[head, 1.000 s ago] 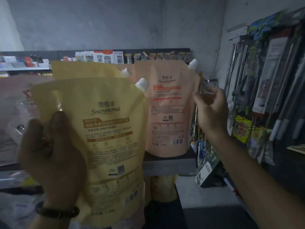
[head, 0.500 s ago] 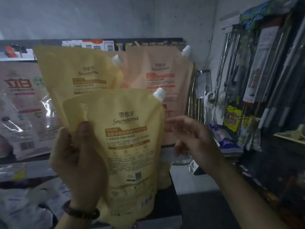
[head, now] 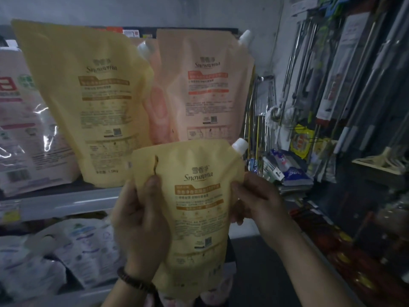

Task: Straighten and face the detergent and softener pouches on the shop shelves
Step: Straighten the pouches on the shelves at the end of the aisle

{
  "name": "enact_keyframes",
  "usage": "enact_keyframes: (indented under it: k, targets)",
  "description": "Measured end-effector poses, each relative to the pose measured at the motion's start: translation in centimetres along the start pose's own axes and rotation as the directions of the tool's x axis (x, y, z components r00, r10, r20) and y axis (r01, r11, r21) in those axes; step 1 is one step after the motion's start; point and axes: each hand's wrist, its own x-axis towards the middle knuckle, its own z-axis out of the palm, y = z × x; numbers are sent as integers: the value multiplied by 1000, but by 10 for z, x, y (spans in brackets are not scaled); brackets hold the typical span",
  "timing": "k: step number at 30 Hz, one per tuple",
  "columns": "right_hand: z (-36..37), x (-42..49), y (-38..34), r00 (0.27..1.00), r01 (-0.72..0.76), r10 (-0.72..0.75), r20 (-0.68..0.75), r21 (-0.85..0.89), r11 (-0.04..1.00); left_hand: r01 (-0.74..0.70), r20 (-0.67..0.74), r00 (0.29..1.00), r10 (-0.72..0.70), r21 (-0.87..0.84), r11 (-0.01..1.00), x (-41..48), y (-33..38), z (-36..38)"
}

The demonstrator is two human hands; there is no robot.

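while two hands [head: 141, 220] [head: 257, 201] grip one yellow pouch [head: 199, 209] — two peach pouches [head: 207, 91] [head: 159, 105] stand.

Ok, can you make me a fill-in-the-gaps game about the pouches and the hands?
1. The left hand and the right hand both hold a ____ pouch.
2. The cap on that pouch is ____.
3. The bracelet sits on the ____ wrist.
4. On the shelf, the big yellow pouch stands to the ____ of the pink pouch.

Missing words: yellow, white, left, left.
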Motion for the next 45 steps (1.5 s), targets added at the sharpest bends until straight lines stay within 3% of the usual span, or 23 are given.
enact_keyframes:
  k: [12, 16, 21, 27, 30, 34, 41, 45]
  targets:
    - [-6, -10, 59, 975, -69, 72, -212, 23, 997, 197, 200, 955, -218, 119, 973, -29, -26, -12]
    - [-10, -14, 81, 953, -44, 52, -299, 32, 999, 258, 352, 884, -307, 179, 949, -27, -27, -20]
    - [-19, -16, 99, 955, -30, 33, -296, 17, 999, 333, 431, 790, -436, 296, 895, -34, -36, -28]
    - [-26, -14, 132, 949, -41, 14, -316, -78, 996, 97, 461, 801, -381, 529, 843, -45, -57, -35]
    - [-29, -11, 143, 951, -44, 16, -308, -86, 995, 227, 424, 741, -520, 571, 789, -49, -63, -29]
    - [-31, -5, 153, 960, -39, 13, -281, -85, 996, 485, 382, 665, -641, 432, 761, -56, -81, -21]
    - [-38, 11, 172, 956, -67, 50, -288, -51, 996, 462, 392, 709, -586, 369, 806, -73, -115, -13]
    - [-40, 20, 176, 954, -86, 86, -287, 13, 996, 275, 432, 772, -467, 435, 857, -76, -118, -2]
